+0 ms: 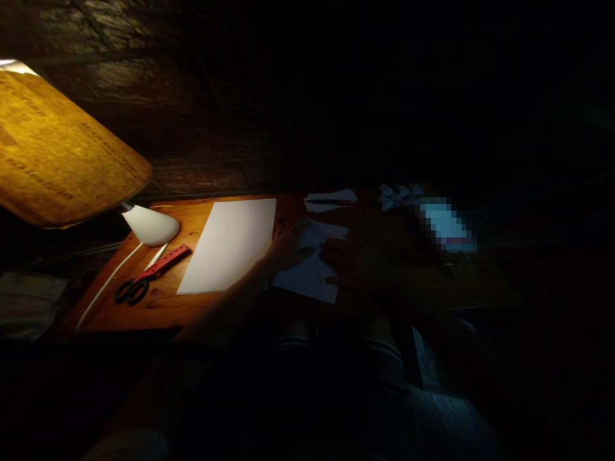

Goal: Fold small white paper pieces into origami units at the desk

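In the dim middle of the wooden table lies a partly folded white paper (pixel 307 282). My left hand (pixel 288 243) rests flat on its upper left part, fingers stretched out. From the other side my right hand (pixel 348 259) touches the paper's right edge, its fingers apart and pointing left; shadow hides much of that hand. Just left of my left hand is a large white sheet or stack of paper (pixel 235 237), lit by the lamp.
At left stand a lamp with a yellow shade (pixel 72 153) and white base (pixel 151 225), black-handled scissors (pixel 132 291), a red perforated strip (pixel 168 259) and a thin white stick (pixel 157 256). Farther back are paper pieces (pixel 331 194), crumpled paper (pixel 401 195) and a pixelated bright patch (pixel 446 223).
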### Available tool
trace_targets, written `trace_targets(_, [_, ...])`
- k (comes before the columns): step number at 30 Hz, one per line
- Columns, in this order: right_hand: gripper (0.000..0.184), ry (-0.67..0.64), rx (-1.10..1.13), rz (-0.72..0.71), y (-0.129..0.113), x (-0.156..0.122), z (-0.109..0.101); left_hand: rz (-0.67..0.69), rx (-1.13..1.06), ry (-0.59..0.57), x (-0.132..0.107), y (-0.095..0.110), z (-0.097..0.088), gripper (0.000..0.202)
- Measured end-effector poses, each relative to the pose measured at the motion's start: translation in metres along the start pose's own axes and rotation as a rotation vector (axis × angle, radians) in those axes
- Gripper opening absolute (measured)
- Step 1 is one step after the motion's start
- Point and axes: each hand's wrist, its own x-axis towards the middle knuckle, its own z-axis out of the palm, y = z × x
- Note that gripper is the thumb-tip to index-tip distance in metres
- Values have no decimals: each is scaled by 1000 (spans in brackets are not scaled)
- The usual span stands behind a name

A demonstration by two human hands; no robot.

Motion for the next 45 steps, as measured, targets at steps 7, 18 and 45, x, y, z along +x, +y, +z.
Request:
trace_targets(7, [63, 2, -14, -21, 0, 1, -1, 16, 1, 18, 0, -2, 1, 68])
trace_targets(18, [60, 21, -19, -10, -1, 0, 1, 10, 5, 29, 0, -2, 1, 66])
trace_targets(45, [55, 1, -5, -9, 0, -1, -1, 13, -3, 56, -1, -1, 1, 64])
